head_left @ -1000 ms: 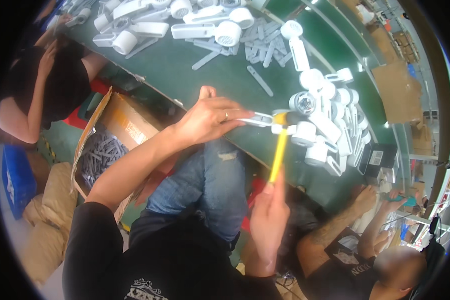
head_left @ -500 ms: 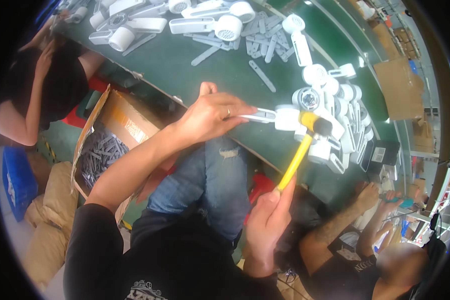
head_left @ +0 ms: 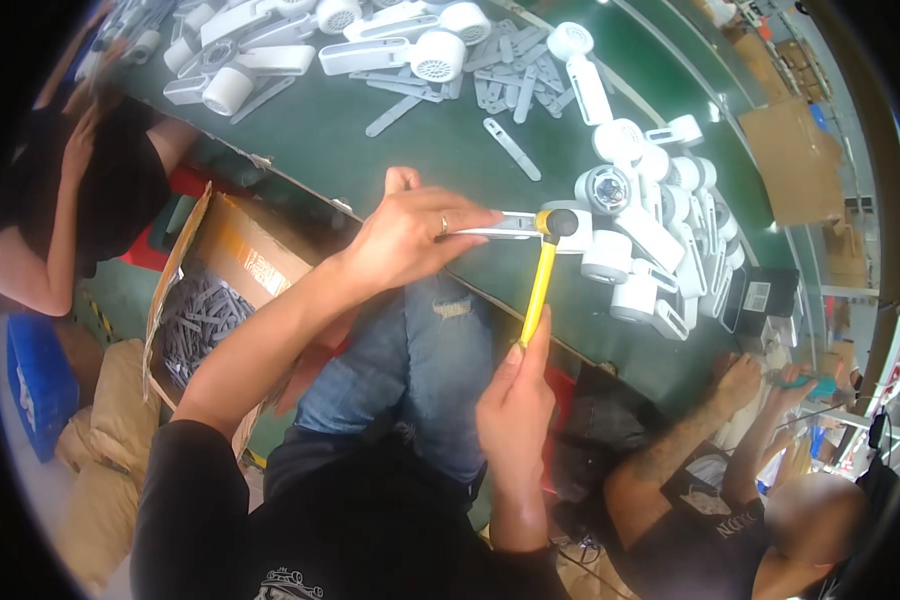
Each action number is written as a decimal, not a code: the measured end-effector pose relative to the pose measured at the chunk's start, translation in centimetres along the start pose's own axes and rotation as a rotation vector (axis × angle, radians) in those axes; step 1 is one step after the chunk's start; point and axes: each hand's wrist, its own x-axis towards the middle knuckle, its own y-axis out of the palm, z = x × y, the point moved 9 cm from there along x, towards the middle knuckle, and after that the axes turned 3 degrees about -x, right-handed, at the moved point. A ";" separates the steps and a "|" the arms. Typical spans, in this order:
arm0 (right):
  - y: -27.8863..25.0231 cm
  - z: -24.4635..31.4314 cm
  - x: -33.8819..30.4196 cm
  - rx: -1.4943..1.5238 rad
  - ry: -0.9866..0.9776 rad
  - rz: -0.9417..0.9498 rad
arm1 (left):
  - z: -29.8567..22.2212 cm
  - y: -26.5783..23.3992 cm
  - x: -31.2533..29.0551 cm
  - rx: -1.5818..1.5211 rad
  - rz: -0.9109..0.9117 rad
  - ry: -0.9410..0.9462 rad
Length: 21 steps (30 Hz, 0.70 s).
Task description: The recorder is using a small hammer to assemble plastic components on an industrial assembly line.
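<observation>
My left hand [head_left: 405, 235] grips the handle end of a white handheld fan [head_left: 580, 232], whose round head points right, low over the green table's near edge. A grey strip seems set in the fan's handle, partly hidden by my fingers. My right hand [head_left: 517, 395] is closed around the yellow handle of a small hammer [head_left: 540, 285]. The hammer's black and yellow head overlaps the fan where handle and head meet; whether it touches cannot be told. Just right of this fan lies a pile of similar white fans [head_left: 650, 235].
Loose grey strips [head_left: 510, 148] and more white fans [head_left: 438, 55] lie on the green table [head_left: 450, 130]. A cardboard box [head_left: 232, 240] of grey strips stands beside my left arm. Co-workers sit at left and lower right, one arm [head_left: 685, 420] near the table's edge.
The hammer has moved left and a little down, from over the fan's round head to the handle's end by it. My right hand has shifted left with it; my left hand still holds the fan.
</observation>
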 end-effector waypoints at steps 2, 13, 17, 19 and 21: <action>-1.7 -0.6 -1.0 0.098 0.092 0.104 | 0.4 0.5 -0.1 0.002 0.040 -0.059; -3.2 -2.7 -1.3 0.452 0.139 0.007 | 2.3 0.1 0.5 -0.136 0.067 -0.318; -2.5 -3.0 -1.5 0.484 0.143 0.045 | 1.4 -0.5 -0.4 0.011 -0.058 -0.129; -2.5 -3.4 -1.8 0.495 0.151 0.042 | -0.8 -1.0 -1.8 0.152 -0.133 0.084; -2.7 -3.5 -2.2 0.505 0.113 0.027 | -1.6 -0.8 -3.0 0.277 -0.211 0.220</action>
